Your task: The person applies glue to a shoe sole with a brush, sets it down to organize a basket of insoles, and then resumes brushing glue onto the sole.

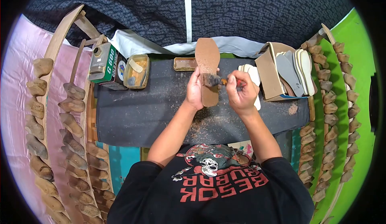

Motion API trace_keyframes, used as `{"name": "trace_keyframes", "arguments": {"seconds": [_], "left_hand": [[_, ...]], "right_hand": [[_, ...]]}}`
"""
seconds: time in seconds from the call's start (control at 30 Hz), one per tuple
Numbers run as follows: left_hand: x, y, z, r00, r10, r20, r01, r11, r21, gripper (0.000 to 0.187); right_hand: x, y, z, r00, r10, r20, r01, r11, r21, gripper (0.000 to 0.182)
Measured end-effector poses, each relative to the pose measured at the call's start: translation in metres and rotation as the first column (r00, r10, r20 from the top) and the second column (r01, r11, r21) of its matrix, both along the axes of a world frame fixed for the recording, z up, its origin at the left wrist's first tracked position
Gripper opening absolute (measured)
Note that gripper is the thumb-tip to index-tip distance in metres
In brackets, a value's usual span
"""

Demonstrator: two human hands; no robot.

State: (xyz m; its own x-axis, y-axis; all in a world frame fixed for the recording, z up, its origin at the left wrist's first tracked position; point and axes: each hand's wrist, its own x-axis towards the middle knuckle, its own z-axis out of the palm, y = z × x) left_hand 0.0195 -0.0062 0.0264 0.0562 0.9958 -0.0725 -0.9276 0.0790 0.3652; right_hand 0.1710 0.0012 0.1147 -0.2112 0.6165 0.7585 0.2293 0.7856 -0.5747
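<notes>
My left hand [194,93] grips a brown shoe sole [208,57] by its narrow middle, holding it lengthwise above the dark table. Brown crumbs are scattered over the sole's upper face. In my right hand [243,94], the fingers wrap round the red-and-orange handle of a brush [211,80]. Its dark head touches the sole near the middle; I cannot make out the bristle material. White insoles [251,73] lie on the table just behind my right hand. A small shallow box [184,64] sits beyond my left hand, partly hidden by the sole.
Brown shavings litter the dark tabletop [136,115]. At the back left stand a metal can [106,67] and a tub [136,72] with a flat scraper-like piece. A cardboard box [270,73] holds insoles at right. Racks of wooden shoe lasts [36,106] flank both sides.
</notes>
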Motion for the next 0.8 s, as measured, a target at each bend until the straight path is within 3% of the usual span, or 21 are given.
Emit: {"name": "trace_keyframes", "arguments": {"seconds": [0.07,0.27,0.47,0.63,0.7,0.8], "left_hand": [[-0.010,0.001,-0.004,0.998,-0.066,0.022,0.062,0.984,0.169,0.058],[-0.015,0.005,-0.004,0.999,0.008,0.042,-0.015,0.988,0.153,0.054],[-0.009,0.005,0.003,0.996,0.044,0.078,-0.052,0.993,0.109,0.055],[-0.008,0.005,0.000,0.995,0.096,0.026,-0.099,0.986,0.133,0.057],[-0.007,0.003,0.001,0.997,0.064,0.033,-0.068,0.988,0.135,0.057],[-0.002,0.003,-0.002,1.000,0.023,0.021,-0.026,0.990,0.138,0.057]], "right_hand": [[0.005,-0.016,0.000,0.997,0.030,0.068,-0.027,0.999,-0.035,0.009],[0.011,-0.035,0.002,0.991,0.094,0.099,-0.092,0.995,-0.029,0.007],[0.021,-0.017,0.014,0.992,-0.080,0.095,0.080,0.997,0.010,0.006],[0.017,-0.032,0.002,0.990,0.042,0.136,-0.048,0.998,0.040,0.012],[0.013,-0.030,-0.004,0.999,0.029,0.028,-0.028,1.000,-0.002,0.011],[0.007,-0.024,0.000,1.000,-0.015,0.012,0.015,1.000,-0.013,0.010]]}}
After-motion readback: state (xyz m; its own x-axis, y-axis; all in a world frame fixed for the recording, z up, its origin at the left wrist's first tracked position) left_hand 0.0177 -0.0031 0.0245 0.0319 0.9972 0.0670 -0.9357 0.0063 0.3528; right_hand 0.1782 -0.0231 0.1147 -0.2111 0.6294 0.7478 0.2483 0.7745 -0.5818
